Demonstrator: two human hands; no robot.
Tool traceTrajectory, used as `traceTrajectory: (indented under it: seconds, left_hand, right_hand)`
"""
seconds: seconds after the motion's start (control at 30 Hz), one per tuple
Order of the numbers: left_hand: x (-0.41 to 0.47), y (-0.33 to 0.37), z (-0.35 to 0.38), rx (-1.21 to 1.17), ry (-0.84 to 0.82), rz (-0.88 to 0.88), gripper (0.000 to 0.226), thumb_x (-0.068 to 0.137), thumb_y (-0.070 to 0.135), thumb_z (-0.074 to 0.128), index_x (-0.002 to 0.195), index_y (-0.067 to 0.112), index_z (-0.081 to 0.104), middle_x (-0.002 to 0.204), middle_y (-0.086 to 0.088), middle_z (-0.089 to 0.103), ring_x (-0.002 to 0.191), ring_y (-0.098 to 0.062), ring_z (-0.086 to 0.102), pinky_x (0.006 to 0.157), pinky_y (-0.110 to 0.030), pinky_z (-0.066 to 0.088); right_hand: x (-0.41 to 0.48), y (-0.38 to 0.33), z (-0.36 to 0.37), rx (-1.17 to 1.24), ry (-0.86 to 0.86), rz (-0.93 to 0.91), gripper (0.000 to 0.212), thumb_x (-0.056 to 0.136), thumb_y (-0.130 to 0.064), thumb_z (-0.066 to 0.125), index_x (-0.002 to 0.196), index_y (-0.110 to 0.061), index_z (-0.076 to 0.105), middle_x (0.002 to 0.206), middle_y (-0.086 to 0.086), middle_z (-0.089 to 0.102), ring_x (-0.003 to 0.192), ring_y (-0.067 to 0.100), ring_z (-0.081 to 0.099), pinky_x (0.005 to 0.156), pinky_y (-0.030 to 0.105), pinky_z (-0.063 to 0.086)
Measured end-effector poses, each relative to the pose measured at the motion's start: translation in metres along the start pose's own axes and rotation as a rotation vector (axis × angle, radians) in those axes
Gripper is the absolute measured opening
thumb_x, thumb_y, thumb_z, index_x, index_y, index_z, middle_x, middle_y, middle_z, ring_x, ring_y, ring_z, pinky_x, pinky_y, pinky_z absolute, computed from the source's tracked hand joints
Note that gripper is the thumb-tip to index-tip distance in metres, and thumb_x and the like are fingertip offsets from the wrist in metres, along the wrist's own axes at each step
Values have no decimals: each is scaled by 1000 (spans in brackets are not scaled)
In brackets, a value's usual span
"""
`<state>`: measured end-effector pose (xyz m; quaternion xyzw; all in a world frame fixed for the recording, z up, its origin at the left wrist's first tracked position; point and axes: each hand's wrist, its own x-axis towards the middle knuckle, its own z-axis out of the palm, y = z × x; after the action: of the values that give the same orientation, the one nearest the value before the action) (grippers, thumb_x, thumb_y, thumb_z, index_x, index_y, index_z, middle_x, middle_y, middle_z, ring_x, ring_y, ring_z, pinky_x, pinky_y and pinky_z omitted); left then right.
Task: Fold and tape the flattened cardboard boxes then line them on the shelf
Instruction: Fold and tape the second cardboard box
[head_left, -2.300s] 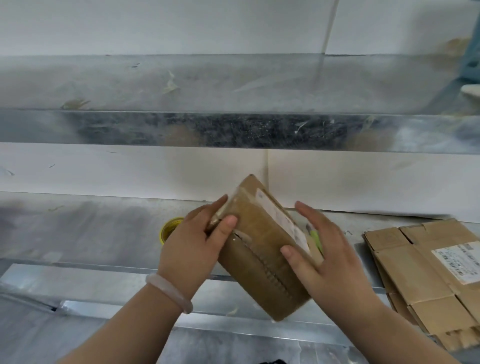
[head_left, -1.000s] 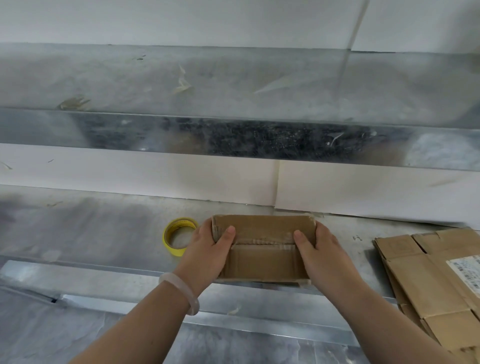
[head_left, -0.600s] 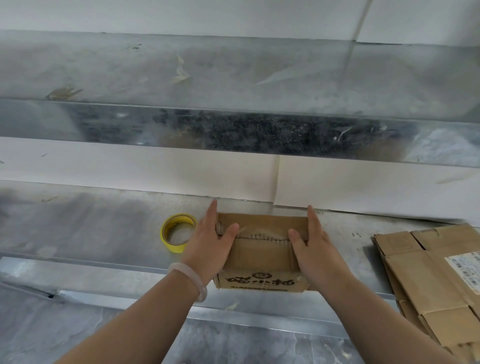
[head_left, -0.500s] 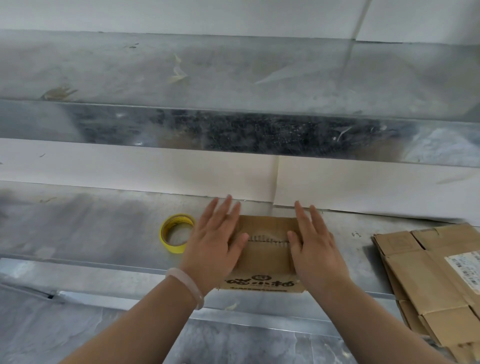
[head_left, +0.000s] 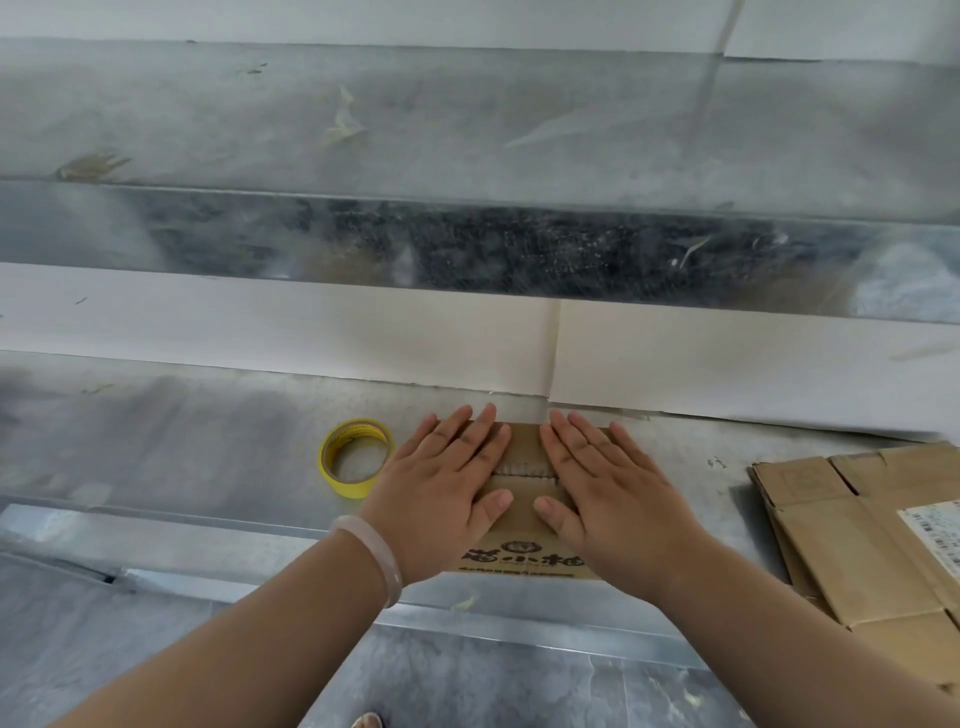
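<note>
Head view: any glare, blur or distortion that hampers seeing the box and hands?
Head view: the upper shelf front is slightly bowed by the wide angle, with smeary reflections but no harsh glare; soft light, faint shadows by the left hand and right hand; box print slightly soft.

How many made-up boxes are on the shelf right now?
1: the box sits at the front middle of the lower shelf, under the left hand and right hand. The stack at right is flattened cardboard, cut off by the frame; more may be hidden.
</note>
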<state>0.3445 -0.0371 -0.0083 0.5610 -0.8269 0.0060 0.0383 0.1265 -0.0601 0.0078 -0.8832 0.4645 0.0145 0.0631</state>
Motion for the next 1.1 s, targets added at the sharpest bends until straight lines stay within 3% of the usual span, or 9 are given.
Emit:
traceTrajectory:
  seconds: [0.17,0.33,0.43,0.53,0.67,0.8,0.9,1.0,1.1]
  left_hand:
    - [-1,0,0,-27,32,99,71,93,68,19,144,25,41,154,-5,33,141,-23,32,114,-44,21]
    - [3,-5,0,-248,102,52,75,83,75,36,140,28,47,152,3,36,141,-16,30,115,-44,24]
    - [-1,-11,4,-384,178,34,85,75,73,52,144,24,41,155,4,28,145,-15,17,118,-42,16]
    - [-8,-18,8,-407,175,-54,97,71,80,49,149,24,31,159,6,14,147,-14,7,117,-35,13]
    - [-7,-22,16,-411,139,-71,97,75,83,39,148,19,34,154,1,24,144,-17,17,116,-40,22]
    - [-4,-24,3,-472,5,-114,101,69,90,31,149,30,26,154,13,13,144,-6,6,118,-31,15]
    - [4,-10,-13,-714,17,-377,88,62,83,44,138,40,38,138,22,25,132,-5,29,110,-26,28]
    - [17,16,-13,-748,138,-579,84,71,70,59,142,37,28,140,16,20,130,-12,33,106,-31,36]
    - [22,24,-9,-732,112,-709,99,73,64,66,149,36,10,155,4,13,138,-17,27,107,-33,33]
  right_hand:
    - [1,4,6,-57,36,-58,77,96,-69,15,149,-18,36,156,5,33,145,19,28,112,41,15]
    - [-1,15,3,146,29,-43,100,77,-88,22,155,-29,5,161,-9,-14,145,0,-18,120,29,-9]
    - [-8,22,-2,195,-12,-19,115,62,-93,38,152,-39,-9,155,-13,-35,141,3,-33,118,32,-9]
    - [-9,30,0,230,-49,46,121,56,-92,46,152,-40,-7,156,-13,-30,143,7,-30,119,34,-4]
    - [-4,28,3,157,-70,47,119,65,-86,52,154,-29,-2,156,-5,-5,146,15,-11,123,40,9]
    - [-3,27,-13,129,-200,63,114,71,-88,41,153,-31,-14,156,-10,-21,144,13,-23,121,38,1]
    - [1,15,-21,376,-180,230,108,67,-90,29,153,-36,-9,157,-16,-26,144,7,-27,120,38,-1]
    - [10,0,-13,608,-28,539,99,77,-82,43,153,-40,-4,162,-8,-16,150,20,-6,120,45,12]
    - [14,-2,-3,742,71,638,100,76,-71,61,151,-43,2,157,-2,25,140,22,33,106,39,40]
